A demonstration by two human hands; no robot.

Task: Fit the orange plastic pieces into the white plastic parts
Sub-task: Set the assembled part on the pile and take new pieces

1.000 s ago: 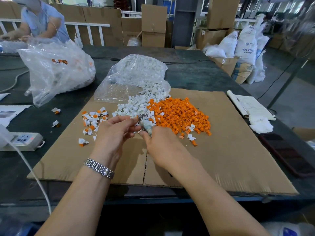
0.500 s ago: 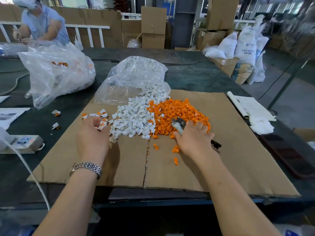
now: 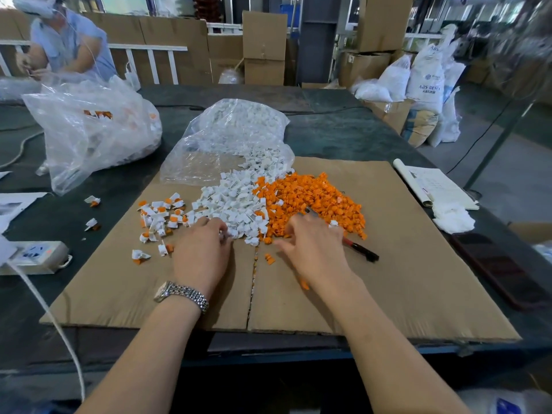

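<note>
A heap of orange pieces (image 3: 313, 198) lies on a cardboard sheet (image 3: 403, 279), touching a heap of white parts (image 3: 236, 204) to its left. Fitted white-and-orange pieces (image 3: 161, 218) are scattered further left. My left hand (image 3: 203, 252) is at the near edge of the white heap, fingertips curled down and pinching a white part. My right hand (image 3: 313, 246) lies over the near edge of the orange heap, thumb stretched left. It holds a hand tool (image 3: 361, 251), whose red and black handle sticks out to the right and whose metal tip shows beyond the fingers.
A clear bag of white parts (image 3: 233, 135) lies open behind the heaps, and a bigger bag (image 3: 89, 130) at the left. A power strip (image 3: 35, 255) with cord sits left. Papers (image 3: 433, 186), white cloth (image 3: 452, 218) and a dark flat object (image 3: 501, 270) lie right. A person (image 3: 68, 46) works far left.
Both hands were together holding a piece, then spread apart. My left hand went to the fitted pieces and has now come right to the white heap. My right hand stays over the orange heap.
</note>
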